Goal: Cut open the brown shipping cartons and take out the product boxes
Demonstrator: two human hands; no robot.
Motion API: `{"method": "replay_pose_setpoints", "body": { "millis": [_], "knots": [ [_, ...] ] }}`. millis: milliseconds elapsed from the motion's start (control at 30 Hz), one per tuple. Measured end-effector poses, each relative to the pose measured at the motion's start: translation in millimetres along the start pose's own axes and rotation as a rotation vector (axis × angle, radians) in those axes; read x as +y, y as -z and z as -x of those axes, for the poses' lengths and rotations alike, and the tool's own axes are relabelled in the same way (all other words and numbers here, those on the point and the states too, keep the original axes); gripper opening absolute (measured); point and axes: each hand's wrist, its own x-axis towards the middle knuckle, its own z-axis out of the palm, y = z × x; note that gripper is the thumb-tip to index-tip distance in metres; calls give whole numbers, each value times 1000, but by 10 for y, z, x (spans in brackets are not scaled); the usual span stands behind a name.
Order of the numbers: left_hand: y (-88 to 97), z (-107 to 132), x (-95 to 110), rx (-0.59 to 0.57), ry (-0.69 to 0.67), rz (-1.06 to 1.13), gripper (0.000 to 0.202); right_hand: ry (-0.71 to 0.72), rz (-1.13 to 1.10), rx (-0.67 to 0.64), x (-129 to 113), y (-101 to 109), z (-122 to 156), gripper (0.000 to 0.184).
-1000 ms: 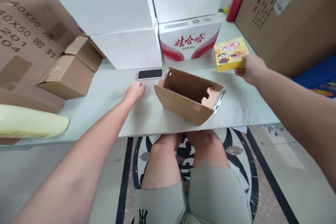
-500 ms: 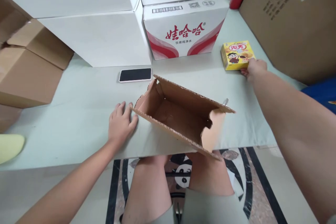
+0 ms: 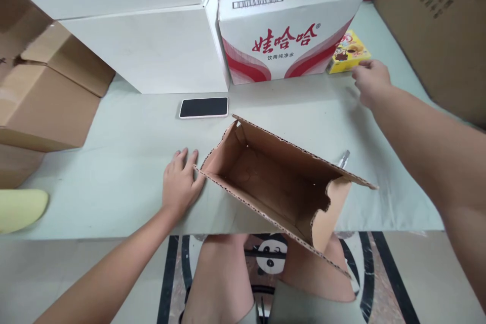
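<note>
An open brown cardboard box [image 3: 273,182] sits at the table's front, turned at an angle, its right end overhanging the edge. My left hand [image 3: 182,182] lies on the cloth with fingers spread, the thumb against or just beside the box's left corner. At the back right, a yellow snack box [image 3: 350,53] with a cartoon print lies beside a white and red water carton [image 3: 288,40], which partly hides it. Just off the snack box's front right corner is my right hand [image 3: 372,82], slightly blurred, raised over its shadow. Its fingers are curled, with nothing visible in them.
A phone [image 3: 204,108] lies in front of a white box [image 3: 152,50]. Brown cartons [image 3: 49,96] stand at left, another large carton [image 3: 444,35] at right. A small clear object [image 3: 344,158] shows behind the open box. A pale green rounded thing [image 3: 23,210] juts in at left.
The yellow snack box has gone farther back, up beside the water carton. My right hand has come off it. My left hand stays by the open box; the whole view has shifted somewhat.
</note>
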Motion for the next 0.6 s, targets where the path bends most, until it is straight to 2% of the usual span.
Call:
{"method": "replay_pose_setpoints", "body": {
  "millis": [67,133,167,233,267,333,433,533,600],
  "knots": [
    [-4,4,20,4,-15,-30,64,-90,-74,-74,-231,211,465,27],
    [-5,10,39,-13,-38,-67,65,-105,-201,-169,-484,499,1059,31],
    [-2,13,48,-22,-46,-81,66,-105,-379,-223,-613,656,1376,37],
    [9,23,66,-31,-54,-91,67,16,-548,-414,-861,948,1972,59],
    [16,27,76,-32,-56,-92,67,75,-532,-514,-974,1062,2222,70],
    [31,36,95,-32,-50,-93,67,120,-365,-617,-1162,1184,2578,69],
    [50,43,120,-32,-44,-92,66,64,-111,-611,-1309,1117,2768,37],
    [58,45,133,-24,-50,-75,66,-7,-71,-518,-1305,955,2749,37],
    [56,45,133,-14,-56,-68,66,-52,-78,-383,-1256,933,2716,40]
  ]
}}
